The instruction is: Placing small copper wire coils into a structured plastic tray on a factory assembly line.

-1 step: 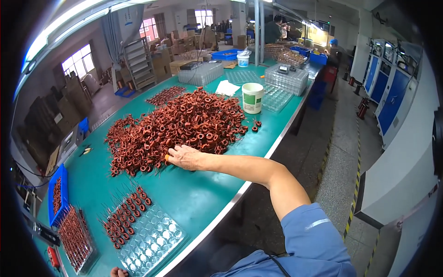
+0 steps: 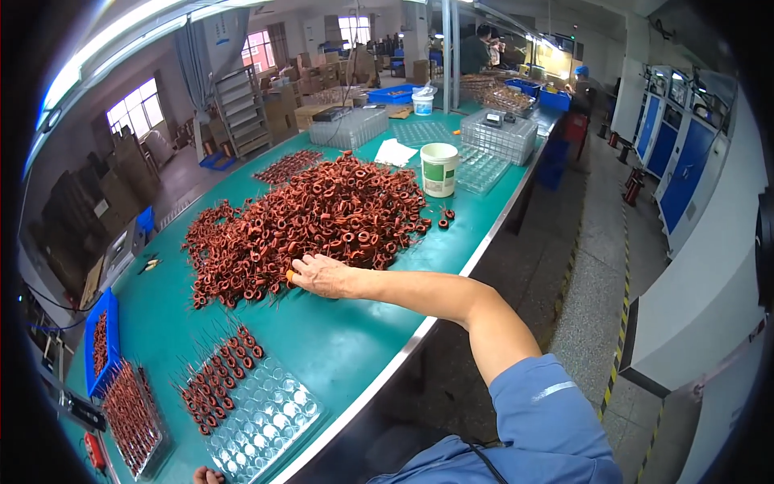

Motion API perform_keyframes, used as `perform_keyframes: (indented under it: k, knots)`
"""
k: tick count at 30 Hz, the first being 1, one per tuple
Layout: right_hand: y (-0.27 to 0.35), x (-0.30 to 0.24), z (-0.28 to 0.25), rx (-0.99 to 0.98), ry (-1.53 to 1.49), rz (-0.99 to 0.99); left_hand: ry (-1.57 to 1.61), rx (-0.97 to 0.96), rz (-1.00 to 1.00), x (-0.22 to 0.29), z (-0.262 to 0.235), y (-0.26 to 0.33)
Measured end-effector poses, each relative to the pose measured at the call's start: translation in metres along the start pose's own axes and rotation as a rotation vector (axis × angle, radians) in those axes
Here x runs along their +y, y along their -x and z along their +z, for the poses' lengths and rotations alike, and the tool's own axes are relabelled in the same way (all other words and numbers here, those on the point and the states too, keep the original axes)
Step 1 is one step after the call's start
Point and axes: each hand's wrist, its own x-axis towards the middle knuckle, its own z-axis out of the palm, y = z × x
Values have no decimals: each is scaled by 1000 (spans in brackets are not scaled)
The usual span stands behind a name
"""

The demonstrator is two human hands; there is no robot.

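A large heap of reddish-brown wire-wound ring coils (image 2: 322, 210) with thin wire leads lies on the green table. At its near edge my right hand (image 2: 321, 277) rests with bent fingers, an orange cover on one fingertip; whatever those fingers grip is hidden. Only some fingertips of my left hand (image 2: 208, 476) show at the bottom edge, beside the clear plastic tray (image 2: 270, 419) with round pockets; the rest is cut off. Several coils (image 2: 218, 379) stand in rows in the far left part of that tray, leads upward.
Left of the tray stand a second tray full of coils (image 2: 135, 419) and a blue bin (image 2: 101, 343). Beyond the heap are a white-and-green tub (image 2: 439, 171), stacked clear trays (image 2: 500, 133) and white paper (image 2: 395, 152). The metal table edge (image 2: 419, 335) runs beneath my right forearm.
The view has shifted very slightly. Both hands stay where they were, and the coils and trays look the same.
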Motion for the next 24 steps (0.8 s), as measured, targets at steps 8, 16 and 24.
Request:
perform_keyframes:
  k: [8, 16, 24]
  knots:
    - [0, 8, -7, 192, -399, 393, -20, 23, 24, 2, 3, 0]
    - [15, 18, -20, 576, -641, 574, -193, 169, 302, 63, 28, 31]
    - [17, -95, -99, 746, -1108, 319, 170, -124, 515, 132, 111, 92]
